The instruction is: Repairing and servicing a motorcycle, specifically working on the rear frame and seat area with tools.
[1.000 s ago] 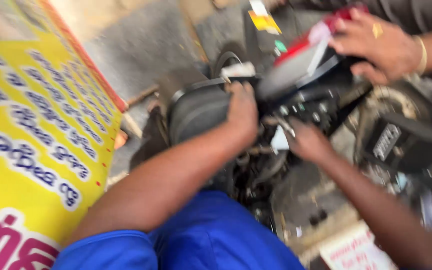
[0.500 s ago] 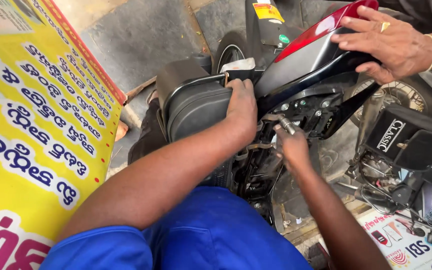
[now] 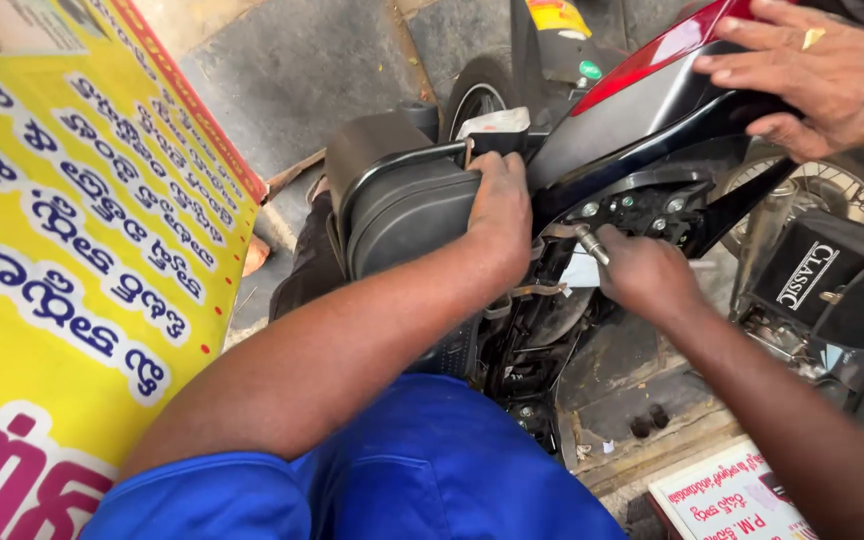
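The person wears a bright blue short-sleeved shirt (image 3: 202, 495) and blue trousers (image 3: 452, 470), forearms bare.

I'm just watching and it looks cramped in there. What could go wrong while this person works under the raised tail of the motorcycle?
The right hand holds a small metal tool against the bolts under the tail panel; it might slip and scrape knuckles on the frame. Another person's hand alone seems to hold that panel up, so it could drop onto the fingers. The left hand grips the saddlebag rail, close to a possible pinch point.
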